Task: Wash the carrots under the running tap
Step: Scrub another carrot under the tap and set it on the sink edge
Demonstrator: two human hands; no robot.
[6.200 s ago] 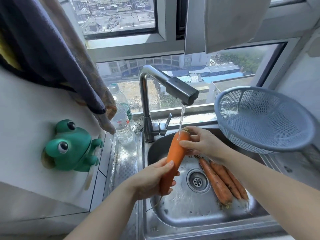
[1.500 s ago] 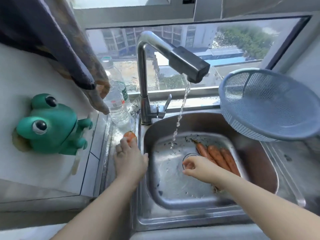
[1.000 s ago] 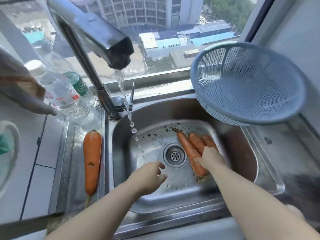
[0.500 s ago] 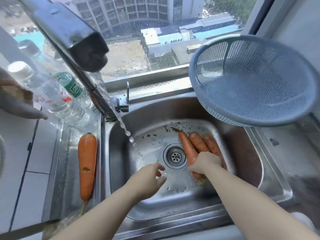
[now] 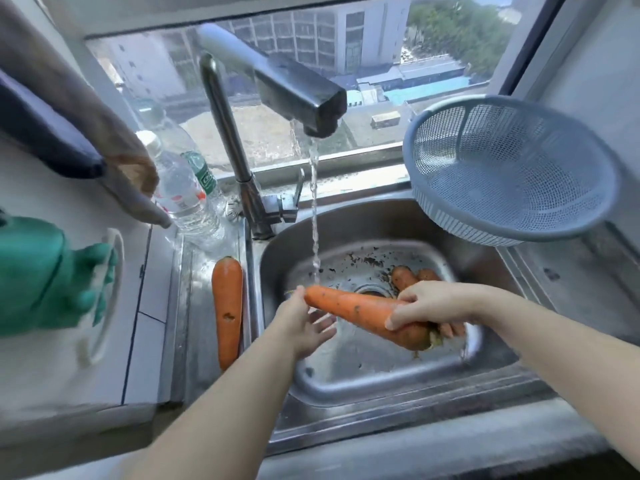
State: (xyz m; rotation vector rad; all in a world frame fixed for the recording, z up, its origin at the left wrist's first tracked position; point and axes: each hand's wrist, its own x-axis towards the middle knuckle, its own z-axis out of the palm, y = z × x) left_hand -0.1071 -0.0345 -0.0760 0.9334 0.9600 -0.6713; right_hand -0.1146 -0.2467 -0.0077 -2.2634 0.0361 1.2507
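A carrot is held crosswise over the sink, above the drain. Its right end is gripped from above by the right hand, with the fingers curled round it. The left hand is placed beneath the left end, fingers spread and relaxed, thumb touching the tip. The water stream from the tap lands at that left end.

Two further carrots are lying in the basin behind the right hand. A fourth carrot is laid on the steel tabletop, just left of the sink rim. A blue colander is perched at the right rear corner, overhanging the basin.

The carrot being held is recorded as orange, with dark soil specks and a stem stub at the right end.
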